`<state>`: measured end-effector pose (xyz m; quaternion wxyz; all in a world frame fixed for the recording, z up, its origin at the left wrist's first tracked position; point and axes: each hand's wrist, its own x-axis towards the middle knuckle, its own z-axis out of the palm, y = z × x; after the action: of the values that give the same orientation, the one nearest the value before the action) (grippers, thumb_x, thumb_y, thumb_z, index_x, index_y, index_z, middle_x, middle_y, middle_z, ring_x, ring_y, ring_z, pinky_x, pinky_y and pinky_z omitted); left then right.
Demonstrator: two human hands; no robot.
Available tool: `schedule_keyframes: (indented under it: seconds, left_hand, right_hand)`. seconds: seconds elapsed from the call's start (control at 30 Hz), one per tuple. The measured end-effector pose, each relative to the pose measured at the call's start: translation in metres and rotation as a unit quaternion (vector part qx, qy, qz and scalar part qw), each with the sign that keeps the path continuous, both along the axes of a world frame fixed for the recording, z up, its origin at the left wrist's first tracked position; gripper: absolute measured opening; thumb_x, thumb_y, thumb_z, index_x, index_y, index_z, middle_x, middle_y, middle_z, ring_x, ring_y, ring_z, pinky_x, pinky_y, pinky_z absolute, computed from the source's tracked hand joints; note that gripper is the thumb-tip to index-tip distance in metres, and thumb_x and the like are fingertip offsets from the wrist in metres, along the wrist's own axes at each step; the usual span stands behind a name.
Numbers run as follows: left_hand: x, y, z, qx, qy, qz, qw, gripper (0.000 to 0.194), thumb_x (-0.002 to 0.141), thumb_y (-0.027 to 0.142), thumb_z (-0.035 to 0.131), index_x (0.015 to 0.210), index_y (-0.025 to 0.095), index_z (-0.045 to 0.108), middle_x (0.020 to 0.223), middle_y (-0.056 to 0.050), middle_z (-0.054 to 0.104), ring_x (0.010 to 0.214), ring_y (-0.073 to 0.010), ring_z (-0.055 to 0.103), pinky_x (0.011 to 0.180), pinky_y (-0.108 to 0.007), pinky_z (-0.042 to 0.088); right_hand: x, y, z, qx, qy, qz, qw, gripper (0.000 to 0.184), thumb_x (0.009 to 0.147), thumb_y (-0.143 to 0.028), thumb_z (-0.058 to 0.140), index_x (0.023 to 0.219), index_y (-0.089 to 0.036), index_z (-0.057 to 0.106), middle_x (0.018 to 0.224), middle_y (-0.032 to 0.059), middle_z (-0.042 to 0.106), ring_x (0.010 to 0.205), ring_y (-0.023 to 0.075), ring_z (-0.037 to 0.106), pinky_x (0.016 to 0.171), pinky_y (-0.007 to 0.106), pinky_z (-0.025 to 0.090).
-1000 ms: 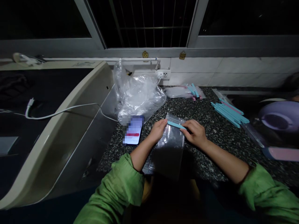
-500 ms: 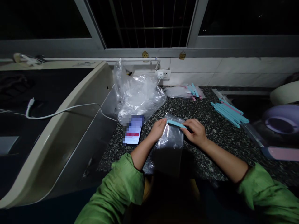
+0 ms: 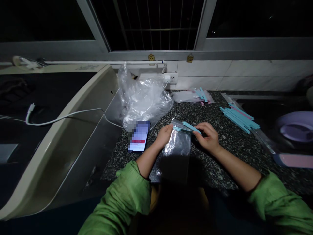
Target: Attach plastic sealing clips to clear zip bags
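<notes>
Left hand [image 3: 164, 135] pinches the likely slippery bag [image 3: 176, 146] at ten o'clock; right hand [image 3: 208, 137] sensibly pinches the stiff-looking clip [image 3: 190, 126] at four.

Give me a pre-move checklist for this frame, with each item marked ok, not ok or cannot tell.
1. Left hand on the clear bag: ok, fingers at its upper left edge.
2. Right hand on the upper blue strip: ok, pinched near its right end.
3. Upper blue strip lined up with the lower blue strip across the bag: not ok, it slants at an angle to it.
4. The two strips joined to each other: cannot tell.
5. Phone apart from the left hand: ok, it lies to that hand's left.
6. Contents of the bag: cannot tell, its lower part is dark.
</notes>
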<state>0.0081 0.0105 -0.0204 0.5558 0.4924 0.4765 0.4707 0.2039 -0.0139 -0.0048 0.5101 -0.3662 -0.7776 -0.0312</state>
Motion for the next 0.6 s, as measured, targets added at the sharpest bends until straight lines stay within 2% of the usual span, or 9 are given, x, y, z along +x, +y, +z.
schedule_keyframes:
  seconds: [0.33, 0.6]
  left_hand:
    - [-0.002, 0.004, -0.004, 0.0, -0.029, 0.022, 0.999, 0.037, 0.074, 0.048, 0.056, 0.057, 0.015, 0.054, 0.05, 0.003, 0.052, 0.049, -0.0103, 0.043, 0.052, -0.023, 0.032]
    - [-0.006, 0.003, 0.007, 0.018, -0.039, 0.047, 0.998, 0.038, 0.072, 0.05, 0.056, 0.056, 0.016, 0.057, 0.048, 0.002, 0.054, 0.048, -0.0113, 0.045, 0.05, -0.023, 0.035]
  right_hand:
    - [0.01, 0.001, 0.008, 0.026, 0.036, -0.046, 0.998, 0.004, 0.078, -0.023, 0.06, 0.082, -0.022, 0.06, 0.076, 0.0034, 0.063, 0.071, 0.0175, 0.059, 0.062, 0.033, 0.048]
    - [0.019, 0.004, 0.008, 0.003, 0.083, -0.074, 0.994, 0.007, 0.077, -0.028, 0.059, 0.078, -0.021, 0.057, 0.075, 0.0031, 0.061, 0.069, 0.0166, 0.057, 0.062, 0.032, 0.047]
